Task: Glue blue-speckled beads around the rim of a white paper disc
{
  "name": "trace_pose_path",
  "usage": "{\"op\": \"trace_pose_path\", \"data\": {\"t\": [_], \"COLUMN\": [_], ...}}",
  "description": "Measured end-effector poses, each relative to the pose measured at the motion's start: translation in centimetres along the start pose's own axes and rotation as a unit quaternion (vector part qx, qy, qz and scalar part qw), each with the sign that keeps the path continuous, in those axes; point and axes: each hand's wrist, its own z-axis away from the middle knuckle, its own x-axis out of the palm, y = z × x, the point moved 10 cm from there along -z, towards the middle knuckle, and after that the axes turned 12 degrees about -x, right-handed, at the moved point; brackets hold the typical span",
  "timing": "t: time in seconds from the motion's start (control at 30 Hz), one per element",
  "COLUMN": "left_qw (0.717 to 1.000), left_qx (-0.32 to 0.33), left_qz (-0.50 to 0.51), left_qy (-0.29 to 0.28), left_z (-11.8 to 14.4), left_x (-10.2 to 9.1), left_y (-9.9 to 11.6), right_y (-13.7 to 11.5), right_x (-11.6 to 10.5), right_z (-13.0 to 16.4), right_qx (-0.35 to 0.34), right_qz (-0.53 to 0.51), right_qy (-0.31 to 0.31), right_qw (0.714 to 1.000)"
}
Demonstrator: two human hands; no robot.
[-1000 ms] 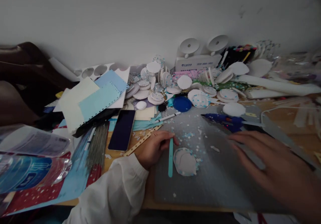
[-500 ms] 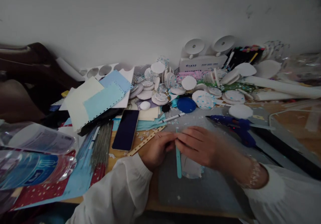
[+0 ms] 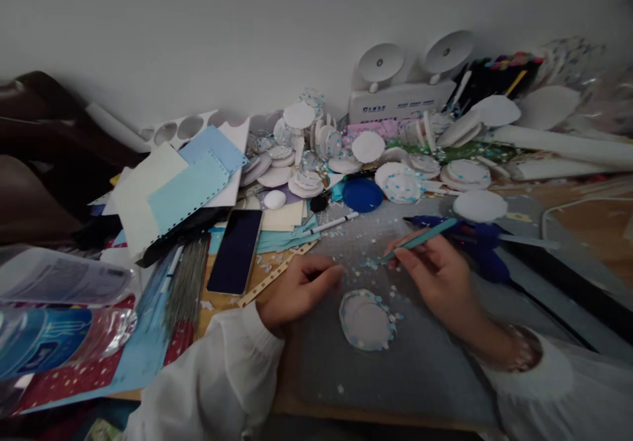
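Note:
In my right hand (image 3: 435, 276) is a pair of teal tweezers (image 3: 425, 236), gripped between thumb and fingers with the tip pointing left and down. Small blue and white star-shaped pieces (image 3: 370, 262) lie scattered on the grey mat beneath that tip. My left hand (image 3: 301, 286) rests at the mat's left edge, its fingers curled and the thumb stretched along them; I see nothing in it. Between and below the hands lies a round white disc (image 3: 366, 320) with blue and white pieces around its rim and a smaller circle on top.
A phone (image 3: 235, 251) and a gold-dotted strip (image 3: 271, 276) lie left of the mat. On the right is a blue glue gun (image 3: 482, 250) with its cord. Many white discs (image 3: 405, 184) are heaped at the back, near a blue lid (image 3: 362, 194). Plastic bottles (image 3: 64, 335) lie far left.
My hands have come apart from over the disc. The right has moved right with the tweezers, which now slant across it; the left has drawn back left. The disc shows whole.

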Motion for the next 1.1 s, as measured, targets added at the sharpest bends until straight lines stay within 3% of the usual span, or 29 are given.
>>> {"op": "trace_pose_path", "data": {"t": [0.13, 0.3, 0.6, 1.1], "left_qw": [0.985, 0.95, 0.974, 0.983], "left_qx": [0.03, 0.088, 0.044, 0.018], "left_qz": [-0.163, -0.274, -0.15, -0.079], "left_qy": [-0.049, -0.125, -0.165, -0.163], "left_z": [0.2, 1.3, 1.1, 0.7], "left_x": [0.9, 3.3, 4.0, 4.1], "left_y": [0.0, 0.8, 1.1, 0.1], "right_y": [0.7, 0.1, -1.2, -1.3], "right_x": [1.0, 1.9, 2.8, 3.4], "right_z": [0.6, 1.0, 1.3, 1.6], "right_qx": [0.081, 0.108, 0.025, 0.016], "right_qz": [-0.071, -0.119, -0.119, -0.081], "right_qy": [-0.026, -0.05, -0.112, -0.127], "right_qw": [0.994, 0.986, 0.986, 0.988]}}
